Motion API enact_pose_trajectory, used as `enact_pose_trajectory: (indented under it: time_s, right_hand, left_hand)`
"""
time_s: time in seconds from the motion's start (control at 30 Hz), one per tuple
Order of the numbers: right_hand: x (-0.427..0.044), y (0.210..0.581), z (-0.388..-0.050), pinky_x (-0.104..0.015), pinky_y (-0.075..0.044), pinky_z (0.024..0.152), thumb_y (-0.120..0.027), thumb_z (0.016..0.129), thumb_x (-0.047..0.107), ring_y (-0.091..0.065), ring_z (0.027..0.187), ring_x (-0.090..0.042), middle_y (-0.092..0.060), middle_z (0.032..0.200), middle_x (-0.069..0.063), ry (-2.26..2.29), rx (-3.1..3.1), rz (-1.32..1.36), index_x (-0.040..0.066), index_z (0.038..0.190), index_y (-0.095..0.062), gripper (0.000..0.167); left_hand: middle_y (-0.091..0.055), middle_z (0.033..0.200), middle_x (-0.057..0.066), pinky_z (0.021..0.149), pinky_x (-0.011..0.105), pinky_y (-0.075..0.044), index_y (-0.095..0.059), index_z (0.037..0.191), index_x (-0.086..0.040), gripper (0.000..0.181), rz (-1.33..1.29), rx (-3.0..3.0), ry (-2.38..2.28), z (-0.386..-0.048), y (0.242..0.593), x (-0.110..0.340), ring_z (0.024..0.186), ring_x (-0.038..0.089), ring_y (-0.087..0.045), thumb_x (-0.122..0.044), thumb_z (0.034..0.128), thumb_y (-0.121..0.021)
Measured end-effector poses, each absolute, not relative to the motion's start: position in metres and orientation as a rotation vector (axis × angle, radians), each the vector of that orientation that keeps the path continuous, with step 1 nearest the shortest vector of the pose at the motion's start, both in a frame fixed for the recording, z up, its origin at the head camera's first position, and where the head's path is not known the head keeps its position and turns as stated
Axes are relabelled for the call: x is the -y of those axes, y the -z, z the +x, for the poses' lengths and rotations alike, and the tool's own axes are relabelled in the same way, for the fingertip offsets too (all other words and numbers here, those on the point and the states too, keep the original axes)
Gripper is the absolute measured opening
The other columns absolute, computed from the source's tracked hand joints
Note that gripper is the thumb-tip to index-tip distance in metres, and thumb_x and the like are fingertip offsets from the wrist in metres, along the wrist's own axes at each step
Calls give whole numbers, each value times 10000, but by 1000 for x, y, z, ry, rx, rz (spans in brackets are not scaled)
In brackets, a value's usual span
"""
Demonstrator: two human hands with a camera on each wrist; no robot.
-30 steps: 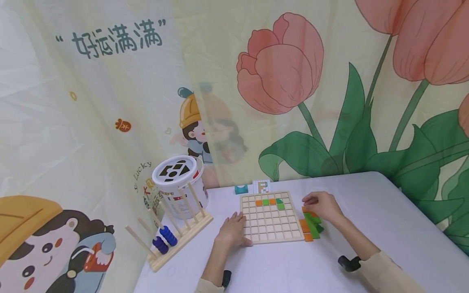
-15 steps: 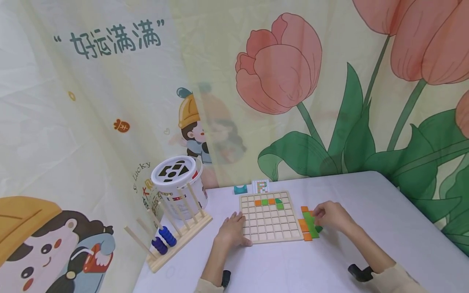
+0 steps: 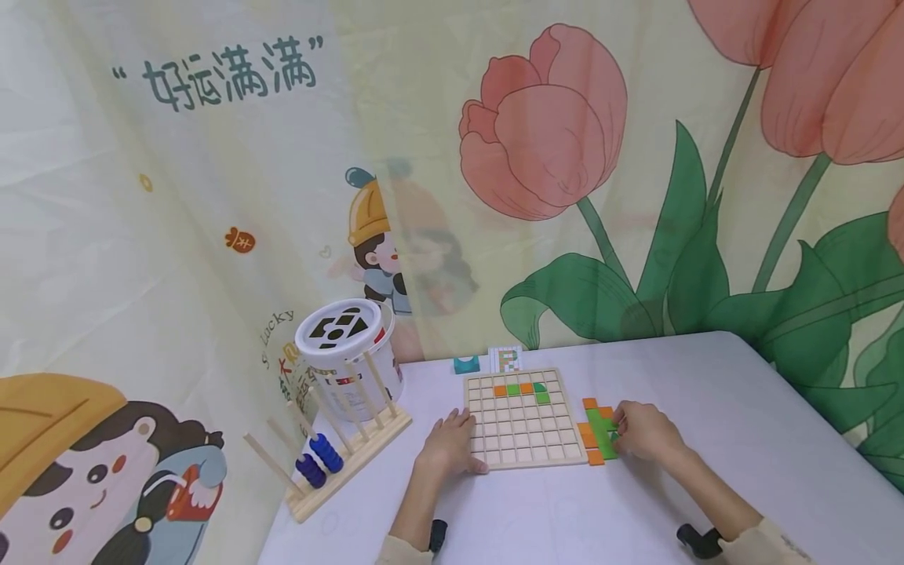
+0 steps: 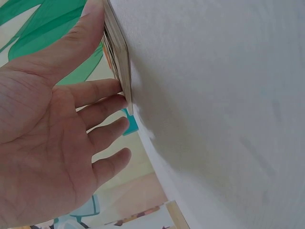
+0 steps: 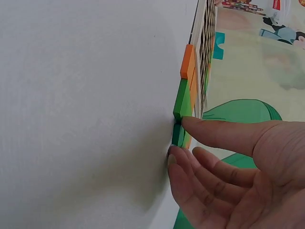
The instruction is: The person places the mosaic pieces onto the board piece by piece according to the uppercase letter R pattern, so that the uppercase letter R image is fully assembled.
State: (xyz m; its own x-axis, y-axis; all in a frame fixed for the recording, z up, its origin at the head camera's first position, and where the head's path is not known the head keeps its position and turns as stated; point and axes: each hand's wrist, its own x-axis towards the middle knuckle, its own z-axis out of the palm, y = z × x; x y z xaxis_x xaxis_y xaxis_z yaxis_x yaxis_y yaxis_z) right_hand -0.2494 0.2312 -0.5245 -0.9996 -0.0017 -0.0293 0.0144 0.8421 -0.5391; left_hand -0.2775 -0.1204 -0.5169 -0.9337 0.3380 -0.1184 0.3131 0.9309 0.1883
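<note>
tiles (image 3: 542,399): 5 on board (image 3: 523,439); r hand (image 3: 648,431) pinching 1 grn

This looks like a children's play or learning corner; home or school, I cannot tell. A backdrop (image 3: 395,102) printed with tulips (image 3: 554,149) and cartoon figures (image 3: 106,479) stands beyond the hands (image 3: 446,443). On the white tabletop (image 3: 523,518), a bead frame (image 3: 349,464) and a bucket (image 3: 360,373) with a shape-patterned lid (image 3: 337,328) stand left of the hands, a gridded board (image 3: 524,436) between them.
</note>
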Motion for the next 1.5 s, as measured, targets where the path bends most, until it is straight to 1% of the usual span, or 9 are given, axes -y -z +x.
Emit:
enact_pose_trajectory:
  time_s: [0.33,0.47,0.57,0.67,0.77,0.9,1.13,1.27,1.5]
  right_hand:
    - [-229,526,-250,-312,-483,563,-865,757,19,-557,657,-196,-601,730,-30,890,-2982,40,-26,1063,-689,356]
    - [-230,526,-251,-310,-499,557,-844,770,8,-568,658,-201,-624,738,-44,930,-2936,70,-60,1174,-644,456]
    - [-231,525,-254,-308,-513,566,-834,780,-2,-574,659,-200,-630,748,-54,990,-2895,78,-90,1271,-564,567]
    - [-233,522,-258,-314,-522,572,-833,770,-19,-584,651,-199,-630,755,-59,1054,-2881,46,-105,1314,-507,640]
    - [-231,518,-262,-323,-534,576,-833,776,-14,-596,649,-201,-638,770,-65,1120,-2870,20,-103,1336,-485,666]
    - [-226,516,-269,-320,-555,596,-846,788,13,-623,678,-195,-670,811,-64,1207,-2864,14,-81,1334,-523,642]
    - [-218,526,-282,-319,-545,641,-865,833,102,-656,747,-184,-719,832,-15,1355,-2867,-5,-46,1276,-635,521]
    - [-214,531,-291,-310,-562,636,-846,857,95,-687,765,-180,-733,852,-17,1434,-2860,-2,-42,1249,-661,454]
    - [-201,534,-307,-280,-578,650,-883,821,104,-698,767,-187,-751,869,-38,1503,-2807,28,-11,1276,-654,522]
  left_hand:
    - [-479,1595,151,1237,532,-324,-556,1478,-11,963,494,-2940,-239,-276,515,121,1521,336,-376,-455,716,-944]
    - [-482,1594,146,1237,540,-319,-561,1475,-16,974,495,-2943,-217,-276,516,121,1517,335,-384,-473,704,-942]
    - [-479,1597,145,1242,545,-306,-561,1476,-14,995,487,-2942,-214,-276,517,120,1516,333,-385,-483,683,-939]
    - [-479,1596,145,1245,547,-299,-562,1473,-6,1002,477,-2941,-223,-277,518,119,1515,333,-386,-474,672,-940]
    - [-478,1597,144,1247,541,-298,-555,1479,-6,990,474,-2938,-224,-278,519,118,1517,331,-382,-461,689,-942]
    - [-484,1593,143,1242,540,-309,-553,1481,-7,981,479,-2946,-213,-279,519,117,1517,331,-381,-456,700,-941]
    - [-480,1598,136,1245,521,-309,-550,1485,-13,985,467,-2941,-228,-278,517,116,1516,316,-388,-451,697,-945]
    - [-479,1598,139,1245,512,-313,-552,1481,-7,969,463,-2937,-239,-276,515,115,1514,314,-391,-434,705,-946]
    - [-484,1592,147,1244,520,-313,-553,1476,6,982,451,-2943,-255,-275,511,116,1514,320,-391,-424,690,-956]
